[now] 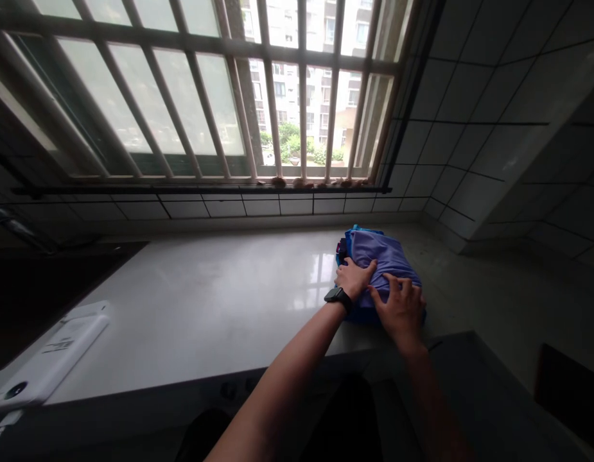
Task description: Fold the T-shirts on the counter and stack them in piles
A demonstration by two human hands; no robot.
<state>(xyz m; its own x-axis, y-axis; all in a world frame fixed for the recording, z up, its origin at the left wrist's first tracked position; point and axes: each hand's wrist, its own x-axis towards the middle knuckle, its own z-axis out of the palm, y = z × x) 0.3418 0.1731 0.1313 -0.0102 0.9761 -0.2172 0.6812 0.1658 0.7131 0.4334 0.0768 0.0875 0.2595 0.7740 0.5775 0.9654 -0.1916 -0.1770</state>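
A stack of folded clothes (381, 247) lies on the right part of the counter, with a purple garment on top and blue fabric showing at the back and front edges. My left hand (353, 277), below a black wristwatch (339, 298), rests on the left side of the stack, thumb and fingers apart. On the right side, my right hand (400, 308) presses on the purple cloth with its fingers spread. The two thumbs are close together over wrinkles in the fabric. Some fingertips are hidden at the stack's outer sides.
The pale counter (195, 301) runs along a tiled wall under a barred window (287, 115). At the left are a dark sink area (46, 289), a faucet (22, 228) and a white device (60, 356) with a cable. Small objects (301, 183) line the sill.
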